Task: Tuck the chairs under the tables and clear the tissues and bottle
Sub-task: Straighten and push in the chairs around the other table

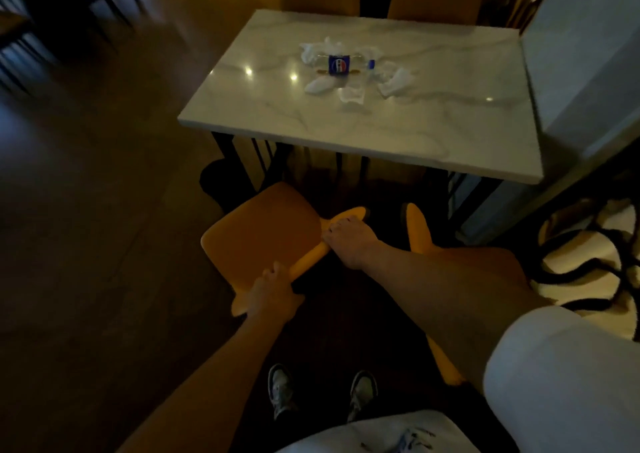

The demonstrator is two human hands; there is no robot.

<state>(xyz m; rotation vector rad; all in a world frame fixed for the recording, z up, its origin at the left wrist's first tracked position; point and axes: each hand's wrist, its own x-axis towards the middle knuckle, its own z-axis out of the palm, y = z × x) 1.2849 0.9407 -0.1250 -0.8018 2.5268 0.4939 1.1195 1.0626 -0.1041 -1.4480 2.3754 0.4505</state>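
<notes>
Our left hand (272, 291) has its fingers curled over the near end of the orange chair's (259, 241) backrest; our right hand (349, 241) lies on the far end of the same backrest, fingers wrapped over the top edge. Both hold the chair, nothing else.

Chair sits skewed, seat pointing toward the table's (450, 133) near-left corner, seat front just short of the table edge, not under it. A second orange chair (420, 227) stands just beside on our right, mostly hidden by our right forearm, also not tucked. Two more chairs at the far side look pushed in, though only their backs show.

Step in hand, as we read it: chair tucking, first of the two near ones. Clearing hasn't started: the bottle (341, 64) lies on its side mid-table with crumpled tissues (320, 85) scattered around it, some touching it.

Next move calls for squaring the chair to the table edge, then pushing forward evenly with both hands. Black table legs stand close to the seat's path at left; skewed entry would likely catch one.
</notes>
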